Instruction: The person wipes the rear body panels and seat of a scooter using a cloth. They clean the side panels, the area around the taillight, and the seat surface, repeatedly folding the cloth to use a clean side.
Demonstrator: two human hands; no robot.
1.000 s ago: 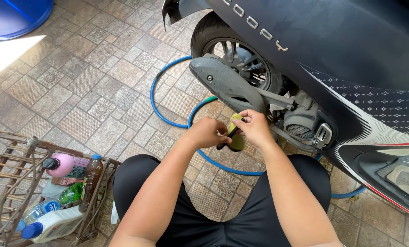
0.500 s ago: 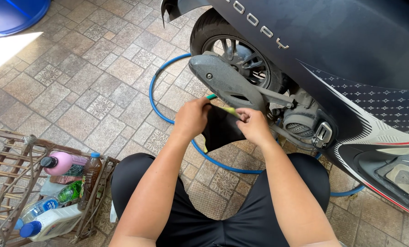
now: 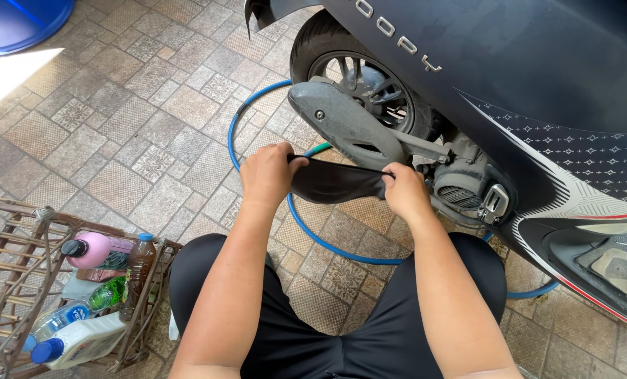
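Hands hold a dark cloth (image 3: pixel 334 182) stretched between them, just in front of the scooter's grey exhaust cover (image 3: pixel 345 126). The left hand (image 3: pixel 268 175) is clenched on the cloth's left edge, thumb pinched over the top hem; the right hand (image 3: pixel 404 191) grips the opposite end, fingers curled under so their tips are hidden. Pulled taut along its upper edge, the cloth sags below the knuckles like an open pouch — probably because it is being spread, though whether it is a rag or a glove is hard to tell from here.

Beyond the fingers sits the rear wheel (image 3: pixel 366 88), with a blue hose (image 3: pixel 313 231) looping on the tiled floor (image 3: pixel 117 133) beneath the wrists and around the tyre. Something green (image 3: pixel 320 149) peeks out just above the cloth, between the thumbs and the cover. Well to the left of the left forearm stands a wire rack (image 3: pixel 11 295) crowded with bottles — a pink one (image 3: pixel 92 249), a brown one (image 3: pixel 139 270) and a white jug (image 3: pixel 82 340).
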